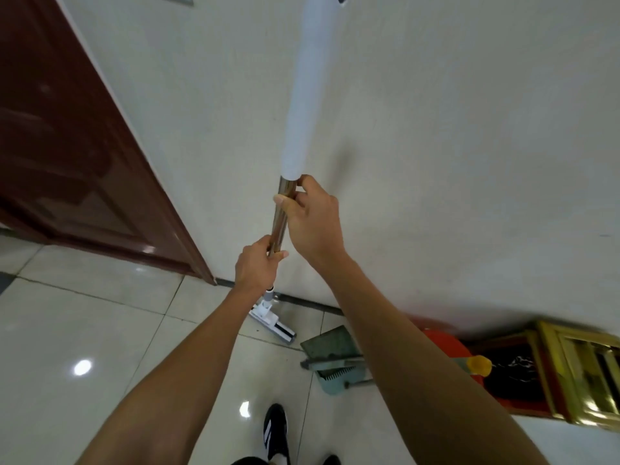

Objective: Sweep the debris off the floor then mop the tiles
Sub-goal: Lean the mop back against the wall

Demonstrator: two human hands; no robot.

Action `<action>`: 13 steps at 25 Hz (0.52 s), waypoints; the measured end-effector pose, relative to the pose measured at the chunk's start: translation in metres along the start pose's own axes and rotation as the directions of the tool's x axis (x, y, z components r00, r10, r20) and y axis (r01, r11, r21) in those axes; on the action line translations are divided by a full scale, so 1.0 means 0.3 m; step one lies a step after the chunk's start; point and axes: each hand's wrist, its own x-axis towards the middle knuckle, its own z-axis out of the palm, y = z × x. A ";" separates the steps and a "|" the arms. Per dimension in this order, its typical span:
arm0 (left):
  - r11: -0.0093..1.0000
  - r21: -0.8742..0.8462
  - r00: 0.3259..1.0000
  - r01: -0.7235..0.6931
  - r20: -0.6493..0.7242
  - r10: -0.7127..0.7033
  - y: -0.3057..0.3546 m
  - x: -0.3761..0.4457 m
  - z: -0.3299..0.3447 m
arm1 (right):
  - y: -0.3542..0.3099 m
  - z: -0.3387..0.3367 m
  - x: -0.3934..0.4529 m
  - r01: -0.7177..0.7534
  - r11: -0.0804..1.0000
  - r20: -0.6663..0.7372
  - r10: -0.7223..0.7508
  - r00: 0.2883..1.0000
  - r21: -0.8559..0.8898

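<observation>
A mop stands nearly upright by the white wall. Its metal pole (281, 219) carries a long white grip sleeve (307, 95) on top. Its white flat head (272, 322) rests on the glossy floor tiles (100, 330) by the baseboard. My left hand (256, 268) grips the metal pole low down. My right hand (310, 218) holds the pole higher up, just under the white sleeve, with the thumb across the pole. A grey-green dustpan with a broom (335, 359) lies on the floor to the right of the mop head.
A dark brown door (67, 156) fills the left. At the right, by the wall, stand a red bin (449, 347) with a yellow-capped object and a gold-framed stand (577, 364). My black shoe (275, 431) is at the bottom.
</observation>
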 end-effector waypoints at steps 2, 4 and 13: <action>1.000 -0.016 1.000 -0.002 -0.001 0.002 0.008 0.036 -0.009 | -0.006 0.021 0.027 0.004 1.000 0.009 -0.004 1.000 -0.003; 0.999 -0.039 1.000 -0.002 -0.005 0.001 0.010 0.058 -0.009 | -0.008 0.032 0.057 0.012 1.000 0.032 -0.012 0.999 -0.013; 0.994 -0.105 1.000 -0.016 -0.003 0.015 0.031 0.130 -0.002 | -0.006 0.054 0.138 -0.109 0.993 -0.028 0.110 0.994 0.036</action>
